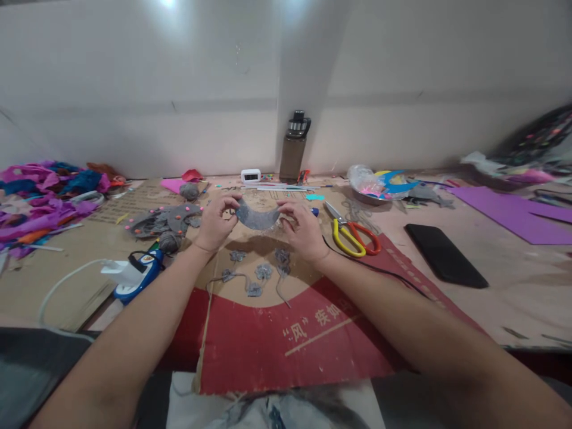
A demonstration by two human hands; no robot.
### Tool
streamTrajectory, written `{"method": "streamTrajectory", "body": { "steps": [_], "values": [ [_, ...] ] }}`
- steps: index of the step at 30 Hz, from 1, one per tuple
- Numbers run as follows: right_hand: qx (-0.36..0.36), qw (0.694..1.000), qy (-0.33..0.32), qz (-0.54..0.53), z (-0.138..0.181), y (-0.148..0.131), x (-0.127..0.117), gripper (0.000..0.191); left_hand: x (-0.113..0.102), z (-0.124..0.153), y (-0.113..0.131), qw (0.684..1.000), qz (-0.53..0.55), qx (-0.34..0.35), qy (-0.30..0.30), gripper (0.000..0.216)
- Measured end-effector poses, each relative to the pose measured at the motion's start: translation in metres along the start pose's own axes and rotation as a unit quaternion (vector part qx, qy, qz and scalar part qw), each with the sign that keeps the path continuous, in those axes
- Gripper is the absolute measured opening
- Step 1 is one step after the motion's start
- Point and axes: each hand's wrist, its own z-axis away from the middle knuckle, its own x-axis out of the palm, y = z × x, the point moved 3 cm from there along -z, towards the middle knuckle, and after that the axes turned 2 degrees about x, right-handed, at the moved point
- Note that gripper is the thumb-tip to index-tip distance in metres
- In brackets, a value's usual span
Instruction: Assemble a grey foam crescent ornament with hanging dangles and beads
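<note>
Both my hands hold a grey crescent-shaped glitter piece (256, 217) just above the cardboard. My left hand (217, 221) pinches its left tip and my right hand (303, 227) pinches its right tip, fingers closed on it. Below the hands, several small grey glitter flowers (263, 272) with wire stems lie on a red and brown cardboard sheet (286, 339). A blue and white glue gun (134, 272) lies to the left of my left forearm.
Yellow and red scissors (353, 235) and a black phone (445, 255) lie to the right. A dark water bottle (294, 146) and a small white clock (251, 175) stand at the back wall. Grey felt pieces (166, 220), colourful scraps (40, 199) and purple sheets (513, 211) surround the work area.
</note>
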Motion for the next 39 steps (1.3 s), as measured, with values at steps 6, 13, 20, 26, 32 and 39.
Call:
{"method": "streamTrajectory", "body": {
  "steps": [6, 13, 20, 26, 32, 39],
  "values": [
    [0.01, 1.0, -0.001, 0.016, 0.001, -0.001, -0.002, 0.023, 0.001, 0.001, 0.002, 1.0, -0.018, -0.009, -0.012, 0.023],
    [-0.006, 1.0, 0.008, 0.004, 0.002, 0.0, -0.001, 0.018, 0.0, 0.002, 0.001, 1.0, 0.002, 0.025, -0.008, 0.027],
    [-0.026, 0.999, 0.022, 0.0, 0.003, 0.002, 0.001, 0.018, 0.001, 0.002, -0.005, 0.997, 0.02, 0.067, 0.014, 0.031],
    [-0.028, 0.999, 0.018, 0.011, 0.004, 0.001, 0.001, 0.021, 0.001, 0.0, -0.003, 0.997, 0.052, 0.053, 0.012, 0.032],
    [-0.048, 0.998, -0.029, 0.028, 0.006, 0.001, 0.007, 0.017, 0.006, -0.003, -0.006, 0.972, 0.225, -0.034, 0.053, 0.025],
    [-0.064, 0.997, -0.02, 0.045, 0.006, 0.0, 0.007, 0.016, 0.008, -0.002, -0.003, 0.956, 0.287, -0.057, 0.034, 0.032]
  ]
}}
